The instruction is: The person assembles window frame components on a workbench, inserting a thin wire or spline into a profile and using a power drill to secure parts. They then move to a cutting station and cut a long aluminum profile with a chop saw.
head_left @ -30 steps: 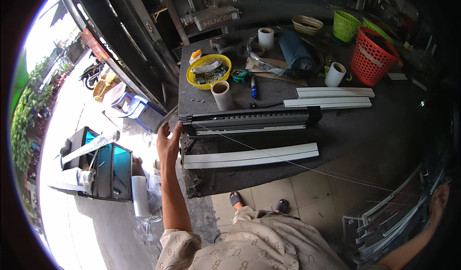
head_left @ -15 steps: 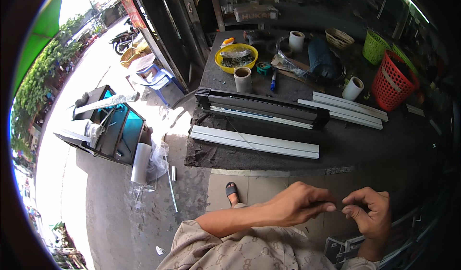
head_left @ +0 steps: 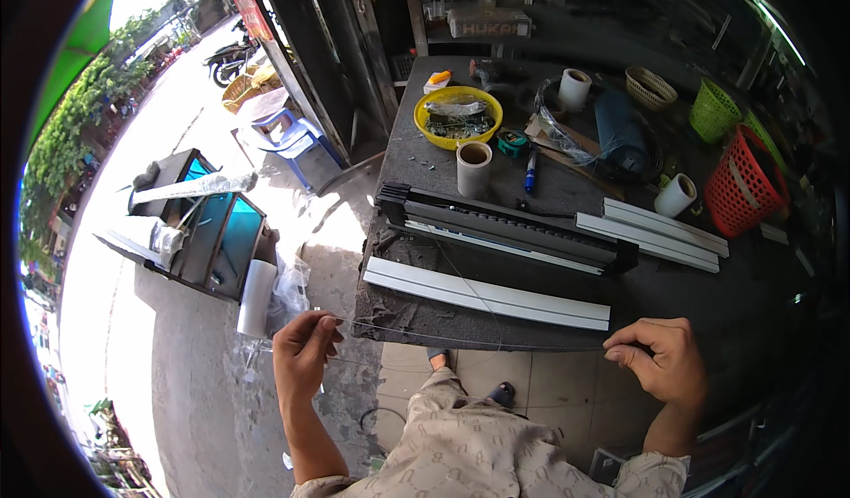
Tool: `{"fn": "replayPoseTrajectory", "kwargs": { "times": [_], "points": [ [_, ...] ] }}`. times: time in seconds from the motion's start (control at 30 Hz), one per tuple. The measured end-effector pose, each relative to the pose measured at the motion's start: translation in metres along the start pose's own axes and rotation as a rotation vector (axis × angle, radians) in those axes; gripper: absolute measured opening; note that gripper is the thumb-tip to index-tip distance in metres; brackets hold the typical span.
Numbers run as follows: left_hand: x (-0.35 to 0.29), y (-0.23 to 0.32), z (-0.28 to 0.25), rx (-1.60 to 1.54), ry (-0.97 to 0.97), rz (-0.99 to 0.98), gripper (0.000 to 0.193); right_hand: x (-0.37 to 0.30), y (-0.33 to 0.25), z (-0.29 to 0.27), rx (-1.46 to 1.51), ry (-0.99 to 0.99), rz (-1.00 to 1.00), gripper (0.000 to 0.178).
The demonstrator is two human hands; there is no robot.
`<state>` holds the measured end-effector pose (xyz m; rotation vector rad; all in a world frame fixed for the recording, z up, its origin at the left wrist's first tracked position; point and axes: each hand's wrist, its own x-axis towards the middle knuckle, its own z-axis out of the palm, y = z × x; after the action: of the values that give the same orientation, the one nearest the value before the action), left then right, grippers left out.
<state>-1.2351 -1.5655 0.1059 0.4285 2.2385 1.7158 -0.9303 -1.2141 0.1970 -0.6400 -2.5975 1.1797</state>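
Observation:
A thin pale string (head_left: 500,346) runs nearly taut across the front of the table, between my two hands. My left hand (head_left: 305,349), off the table's left corner, pinches one end with thumb and forefinger. On the right, my right hand (head_left: 660,358) pinches the other part. Another thin strand comes down from a long black slotted frame (head_left: 518,232) and crosses the white metal profile (head_left: 487,293) lying in front of it. Whether the strands are one piece, I cannot tell.
The dark table (head_left: 416,316) also bears a yellow basin (head_left: 491,135) of small parts, tape rolls (head_left: 473,179), a blue marker (head_left: 530,170), more white profiles (head_left: 651,237) and a red basket (head_left: 744,184). A black cabinet (head_left: 199,246) and a blue chair (head_left: 305,144) stand left.
My hands were close together at the right, fingers nearly meeting. My left hand has moved far left, drawing the string out, while my right hand stayed near its place. The view shifted slightly.

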Motion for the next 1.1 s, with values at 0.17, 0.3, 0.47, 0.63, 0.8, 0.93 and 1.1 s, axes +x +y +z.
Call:
{"fn": "replayPoseTrajectory", "kwargs": {
  "times": [0.17, 0.3, 0.47, 0.63, 0.8, 0.93, 1.1],
  "points": [
    [0.07, 0.004, -0.014, 0.427, 0.166, 0.104, 0.027, 0.069, -0.029, 0.036, 0.033, -0.047, -0.079, 0.011],
    [0.094, 0.033, 0.036, 0.216, -0.035, 0.574, 0.053, 0.124, -0.054, 0.086, 0.126, -0.082, -0.18, 0.012],
    [0.103, 0.046, 0.095, -0.085, -0.734, 0.44, 0.038, 0.151, -0.072, 0.116, 0.329, -0.085, -0.083, 0.01],
    [0.124, 0.038, 0.106, -0.099, -0.6, 0.423, 0.015, 0.151, -0.049, 0.113, 0.34, -0.109, 0.085, 0.012],
    [0.119, 0.032, 0.131, -0.304, -0.545, 0.086, 0.019, 0.145, -0.02, 0.115, 0.538, -0.171, -0.012, 0.014],
    [0.108, 0.032, 0.155, -0.435, -0.598, -0.201, 0.027, 0.141, -0.012, 0.117, 0.879, -0.092, 0.114, 0.014],
    [0.095, 0.034, 0.172, -0.565, -0.592, -0.286, 0.028, 0.146, -0.003, 0.12, 0.592, 0.192, -0.11, 0.016]
  ]
}}
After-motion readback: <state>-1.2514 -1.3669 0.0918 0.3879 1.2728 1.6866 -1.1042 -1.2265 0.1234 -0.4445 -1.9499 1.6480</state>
